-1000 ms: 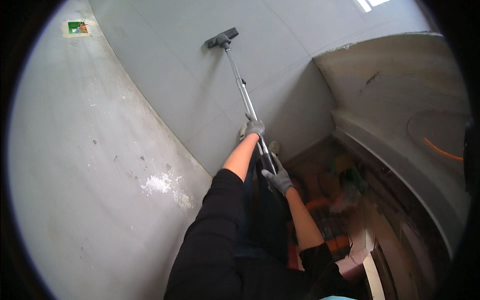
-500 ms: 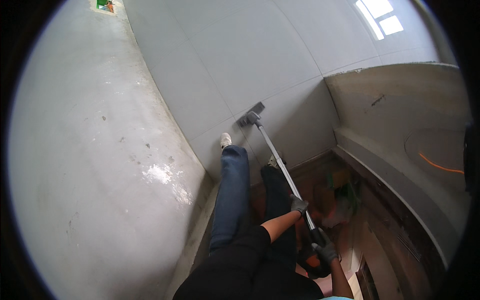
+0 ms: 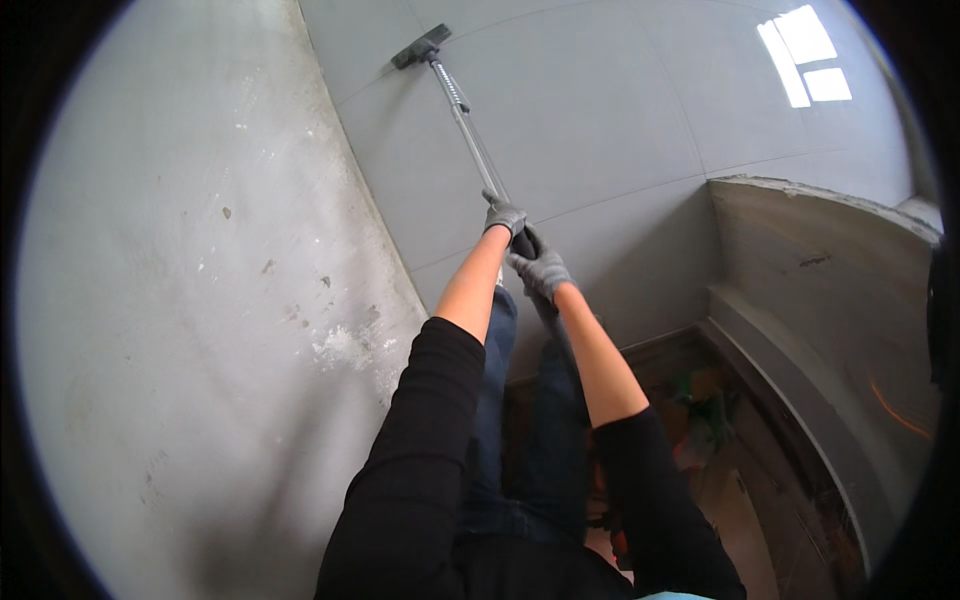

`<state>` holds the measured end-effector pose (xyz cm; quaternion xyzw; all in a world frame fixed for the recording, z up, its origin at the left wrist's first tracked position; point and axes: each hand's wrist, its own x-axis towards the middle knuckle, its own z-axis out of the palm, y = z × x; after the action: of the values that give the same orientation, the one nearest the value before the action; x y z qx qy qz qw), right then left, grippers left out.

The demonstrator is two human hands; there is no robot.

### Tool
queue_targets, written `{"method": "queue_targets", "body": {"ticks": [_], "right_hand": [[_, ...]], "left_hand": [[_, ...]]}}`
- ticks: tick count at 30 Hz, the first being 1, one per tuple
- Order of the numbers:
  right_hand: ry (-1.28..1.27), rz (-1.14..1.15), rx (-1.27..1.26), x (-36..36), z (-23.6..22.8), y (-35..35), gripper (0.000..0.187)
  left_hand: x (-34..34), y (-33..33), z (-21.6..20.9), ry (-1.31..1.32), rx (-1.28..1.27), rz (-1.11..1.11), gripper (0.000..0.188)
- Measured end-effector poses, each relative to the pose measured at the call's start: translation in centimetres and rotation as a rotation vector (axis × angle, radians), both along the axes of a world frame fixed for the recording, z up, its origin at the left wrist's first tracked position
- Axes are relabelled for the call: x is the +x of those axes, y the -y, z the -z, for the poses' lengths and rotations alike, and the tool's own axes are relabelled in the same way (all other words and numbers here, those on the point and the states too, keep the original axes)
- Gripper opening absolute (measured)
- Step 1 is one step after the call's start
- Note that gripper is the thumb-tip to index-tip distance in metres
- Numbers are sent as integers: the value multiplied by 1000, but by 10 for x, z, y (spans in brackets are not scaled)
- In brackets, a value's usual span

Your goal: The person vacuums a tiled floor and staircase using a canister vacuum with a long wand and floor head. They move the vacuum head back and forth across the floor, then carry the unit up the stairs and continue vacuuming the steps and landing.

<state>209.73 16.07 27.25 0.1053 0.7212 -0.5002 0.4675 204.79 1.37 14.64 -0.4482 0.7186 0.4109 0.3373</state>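
A vacuum cleaner wand (image 3: 474,137) with a silver tube slants away from me across the grey tiles. Its wide dark floor head (image 3: 421,46) rests on the floor far ahead, close to the foot of the left wall. My left hand (image 3: 506,215), in a grey glove, is closed round the tube. Just behind it, my right hand (image 3: 541,270), gloved alike, is wrapped round the black handle. Both arms are stretched forward. A dark hose seems to run back from the handle beneath my right forearm, partly hidden by it.
A bare plastered wall (image 3: 200,300) rises on the left. To the right stands a low rough wall (image 3: 820,240) with a ledge (image 3: 770,345) at its foot. Large grey tiles (image 3: 590,110) cover the floor. Behind my legs (image 3: 560,440) is a dark reddish lower area with green and orange items.
The floor head has slid forward and left, away from my feet. Both hands have moved forward with the wand, and my arms have straightened.
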Motion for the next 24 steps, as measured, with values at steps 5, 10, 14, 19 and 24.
{"method": "queue_targets", "body": {"ticks": [5, 10, 14, 19, 24], "right_hand": [[4, -48, 76, 121, -30, -52, 87], [280, -10, 27, 247, -177, -178, 90], [384, 66, 113, 251, -221, -173, 90], [275, 78, -191, 120, -130, -51, 90], [163, -2, -124, 24, -33, 112, 77]], "left_hand": [[107, -34, 10, 108, -10, 53, 110], [254, -144, -71, 193, 125, -180, 92], [282, -160, -80, 230, 180, -159, 90], [163, -43, 33, -231, -346, -175, 102], [20, 162, 61, 31, -184, 80, 100]]}}
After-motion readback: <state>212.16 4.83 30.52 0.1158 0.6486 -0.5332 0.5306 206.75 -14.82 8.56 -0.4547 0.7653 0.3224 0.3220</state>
